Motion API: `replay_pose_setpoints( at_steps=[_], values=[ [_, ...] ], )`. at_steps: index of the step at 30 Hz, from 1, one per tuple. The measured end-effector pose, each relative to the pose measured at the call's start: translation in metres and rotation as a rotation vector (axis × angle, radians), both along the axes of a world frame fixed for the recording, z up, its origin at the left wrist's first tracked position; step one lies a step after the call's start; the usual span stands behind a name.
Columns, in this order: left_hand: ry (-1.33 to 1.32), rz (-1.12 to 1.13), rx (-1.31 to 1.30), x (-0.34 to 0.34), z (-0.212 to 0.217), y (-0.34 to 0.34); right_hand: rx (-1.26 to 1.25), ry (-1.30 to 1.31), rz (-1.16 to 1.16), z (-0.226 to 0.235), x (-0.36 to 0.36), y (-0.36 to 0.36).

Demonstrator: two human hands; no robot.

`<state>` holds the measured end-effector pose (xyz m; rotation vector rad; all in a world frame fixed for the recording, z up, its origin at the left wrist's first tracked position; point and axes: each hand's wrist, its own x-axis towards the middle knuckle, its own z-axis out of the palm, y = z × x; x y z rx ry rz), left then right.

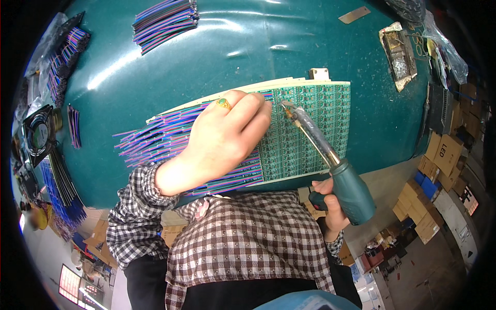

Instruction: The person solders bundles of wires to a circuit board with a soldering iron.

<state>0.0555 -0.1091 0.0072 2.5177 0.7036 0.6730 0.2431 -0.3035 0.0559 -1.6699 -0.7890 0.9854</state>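
Observation:
A panel of small green circuit boards (310,129) lies on the table in front of me. Rows of multicoloured ribbon wires (160,137) run over its left part and stick out past its edge. My left hand (222,134), with a ring on one finger, is closed in a pinch on wire ends at the panel's upper middle; its fingertips are partly hidden. My right hand (335,209) grips a green soldering gun (352,191) by its handle at the panel's lower right. The gun's tip is at the boards, just right of my left fingertips.
A wire bundle (165,23) lies at the far side, with more bundles (67,62) at the left near a black fan (40,134). At the far right are a worn solder tray (399,56) and a flat metal strip (354,15). A small metal block (319,74) touches the panel's far edge.

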Motion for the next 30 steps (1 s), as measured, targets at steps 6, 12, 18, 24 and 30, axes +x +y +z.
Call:
replay_pose_setpoints(
  at_steps=[6, 12, 18, 24, 30],
  values=[
    [0.021, 0.011, -0.098, -0.010, 0.016, 0.000, 0.111, 0.072, -0.050, -0.001, 0.002, 0.010],
    [-0.003, 0.292, -0.107, -0.057, 0.046, 0.047, 0.222, 0.121, -0.152, -0.012, 0.016, 0.007],
    [-0.006, 0.580, -0.329, -0.080, -0.025, 0.087, 0.296, 0.183, -0.135, -0.015, 0.020, 0.007],
    [0.089, 0.540, 0.040, -0.083, -0.025, 0.106, 0.310, 0.235, -0.231, -0.018, 0.022, 0.001],
    [0.087, 0.502, 0.232, -0.075, -0.026, 0.095, 0.307, 0.219, -0.229, -0.022, 0.021, -0.002]
  ],
)
